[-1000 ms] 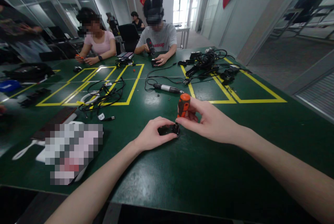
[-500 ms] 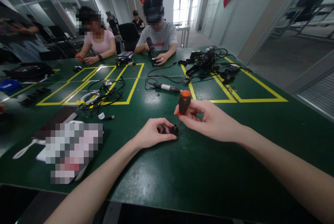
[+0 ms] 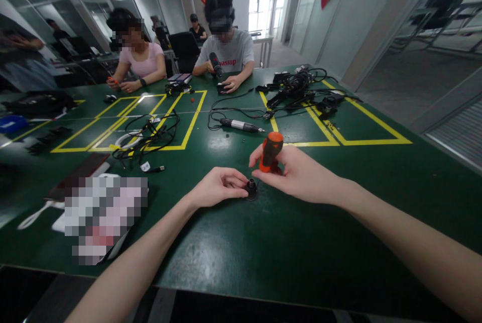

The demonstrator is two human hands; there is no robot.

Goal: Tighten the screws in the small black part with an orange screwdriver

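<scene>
With thumb and fingers, my left hand pinches the left side of a small round black part with a short upright post, which rests on the green table. My right hand is closed around a screwdriver with a black and orange handle. The handle leans up and to the right, above and just right of the black part. I cannot make out the screwdriver's tip.
Beyond my hands lies an electric screwdriver with its cord. A tangle of black cables sits at the back right, looped cables at left. A phone lies near a blurred packet. Two people work across the table.
The screwdriver handle has shifted slightly right and now tilts to the right. My left fingers have closed in a little around the black part.
</scene>
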